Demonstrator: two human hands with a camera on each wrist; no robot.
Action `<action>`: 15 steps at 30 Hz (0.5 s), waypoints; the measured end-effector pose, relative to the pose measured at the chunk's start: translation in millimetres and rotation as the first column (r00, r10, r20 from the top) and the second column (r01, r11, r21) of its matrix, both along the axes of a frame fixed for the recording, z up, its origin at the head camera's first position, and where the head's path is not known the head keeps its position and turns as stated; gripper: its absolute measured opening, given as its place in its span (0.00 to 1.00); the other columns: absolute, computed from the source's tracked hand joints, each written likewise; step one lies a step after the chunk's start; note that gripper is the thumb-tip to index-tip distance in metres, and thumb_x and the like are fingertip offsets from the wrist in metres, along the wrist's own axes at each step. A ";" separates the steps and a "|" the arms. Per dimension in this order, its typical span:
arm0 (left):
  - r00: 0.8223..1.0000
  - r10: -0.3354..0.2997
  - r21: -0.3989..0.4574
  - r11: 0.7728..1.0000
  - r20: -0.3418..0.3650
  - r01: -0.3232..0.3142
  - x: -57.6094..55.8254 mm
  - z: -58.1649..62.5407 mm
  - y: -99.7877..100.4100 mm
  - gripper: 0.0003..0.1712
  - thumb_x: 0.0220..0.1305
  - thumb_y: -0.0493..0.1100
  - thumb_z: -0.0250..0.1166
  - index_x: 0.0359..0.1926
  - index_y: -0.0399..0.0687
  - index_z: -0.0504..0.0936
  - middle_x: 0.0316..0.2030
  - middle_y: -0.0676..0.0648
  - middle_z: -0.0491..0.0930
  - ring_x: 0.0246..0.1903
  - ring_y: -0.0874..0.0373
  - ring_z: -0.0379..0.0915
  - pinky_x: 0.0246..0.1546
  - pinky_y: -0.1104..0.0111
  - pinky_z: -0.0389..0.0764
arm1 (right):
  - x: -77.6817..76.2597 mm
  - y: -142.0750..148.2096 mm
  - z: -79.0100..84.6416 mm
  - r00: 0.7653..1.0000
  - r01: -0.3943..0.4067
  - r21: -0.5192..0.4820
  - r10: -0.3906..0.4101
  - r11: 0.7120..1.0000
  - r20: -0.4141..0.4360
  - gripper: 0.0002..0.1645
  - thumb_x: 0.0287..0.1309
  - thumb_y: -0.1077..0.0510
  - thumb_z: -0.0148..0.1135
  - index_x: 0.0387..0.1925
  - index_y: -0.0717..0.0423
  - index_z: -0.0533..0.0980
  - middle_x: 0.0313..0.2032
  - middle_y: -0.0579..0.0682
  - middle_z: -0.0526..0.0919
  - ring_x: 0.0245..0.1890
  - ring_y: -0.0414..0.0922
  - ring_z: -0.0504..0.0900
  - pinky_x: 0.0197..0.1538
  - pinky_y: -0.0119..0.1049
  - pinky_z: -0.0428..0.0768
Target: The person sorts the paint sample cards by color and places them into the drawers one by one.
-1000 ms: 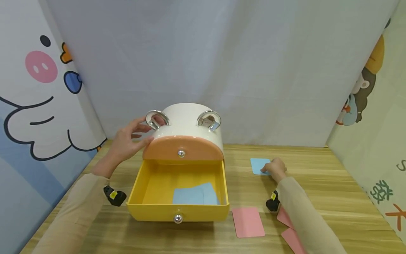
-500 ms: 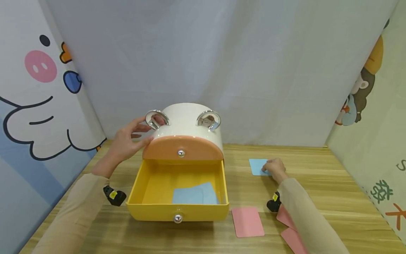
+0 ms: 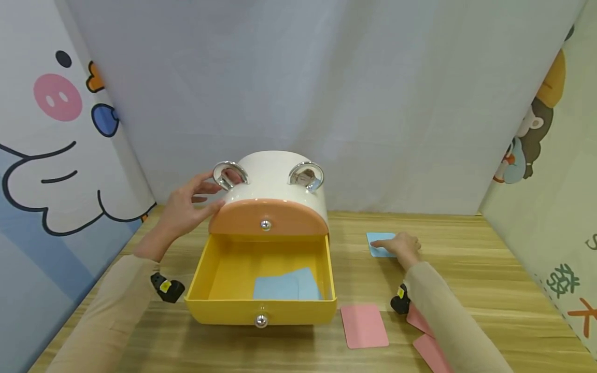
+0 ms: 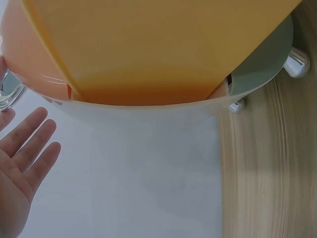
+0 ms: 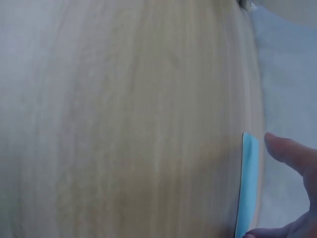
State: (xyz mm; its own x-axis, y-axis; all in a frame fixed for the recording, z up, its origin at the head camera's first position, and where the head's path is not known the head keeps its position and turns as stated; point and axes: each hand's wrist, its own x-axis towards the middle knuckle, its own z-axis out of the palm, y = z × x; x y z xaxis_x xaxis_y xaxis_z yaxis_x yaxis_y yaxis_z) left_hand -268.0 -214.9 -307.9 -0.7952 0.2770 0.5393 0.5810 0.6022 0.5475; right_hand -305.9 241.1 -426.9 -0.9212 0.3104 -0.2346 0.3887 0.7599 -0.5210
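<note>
"Blue card first: where does it lie against the right hand?"

"On the tabletop, beneath the reaching fingers; its left part shows past their tips."

"Have they got hold of it?"

"Not that I can see; they look released. One digit stretches straight across the card's face. In the right wrist view one digit stands apart from the card and another meets it at the bottom of the picture. How the other fingers lie, I cannot tell."

"How would you lift it?"

"Press lightly, draw the card toward the palm until an edge tips up, then nip that edge between thumb and forefinger. It looks thin, so bearing down hard would probably just pin it."

"What about the left hand?"

"Released too: fingers spread beside the white drawer box, thumb tip at its front edge, grasping nothing. A light touch there should be enough to steady it. The yellow drawer is pulled out, on the near side of those fingers."

"Anything to mind by the right fingers?"

"Pink cards on their near side. Some are partly hidden by the sleeve, so I'd raise the wrist rather than drag it."
</note>
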 end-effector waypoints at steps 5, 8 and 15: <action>1.000 0.004 -0.002 1.000 0.004 -0.004 0.4 1.1 0.3 0.33 0.57 0.41 0.63 0.62 0.39 0.63 0.45 0.35 0.77 0.44 0.40 0.73 0.43 0.47 0.75 | -1.8 -5.3 -1.4 1.000 0.014 0.108 -0.016 0.994 0.016 0.43 0.35 0.40 0.71 0.40 0.72 0.69 0.39 0.67 0.67 0.34 0.54 0.60 0.35 0.41 0.62; 1.000 0.006 -0.001 1.000 0.007 -0.006 0.6 1.3 0.3 0.33 0.57 0.41 0.63 0.62 0.39 0.63 0.45 0.35 0.77 0.44 0.40 0.74 0.43 0.47 0.75 | -2.7 -6.5 -2.1 1.000 0.012 0.112 -0.014 0.994 0.019 0.41 0.35 0.42 0.72 0.40 0.71 0.68 0.37 0.65 0.66 0.33 0.53 0.59 0.35 0.41 0.61; 1.000 0.006 0.001 1.000 0.010 -0.006 0.9 0.4 0.0 0.34 0.57 0.41 0.64 0.62 0.38 0.63 0.45 0.35 0.77 0.45 0.40 0.73 0.44 0.47 0.75 | -2.4 -3.7 -2.8 1.000 0.000 0.024 0.000 1.000 -0.010 0.29 0.35 0.51 0.73 0.30 0.66 0.68 0.34 0.62 0.65 0.33 0.53 0.59 0.36 0.42 0.60</action>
State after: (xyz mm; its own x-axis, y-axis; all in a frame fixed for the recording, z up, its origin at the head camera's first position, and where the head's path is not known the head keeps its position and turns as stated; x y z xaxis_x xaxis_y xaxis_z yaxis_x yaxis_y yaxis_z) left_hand -267.2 -214.9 -307.5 -0.8024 0.2716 0.5314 0.5718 0.6048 0.5543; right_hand -308.3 237.4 -429.7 -0.9236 0.3156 -0.2176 0.3832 0.7724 -0.5066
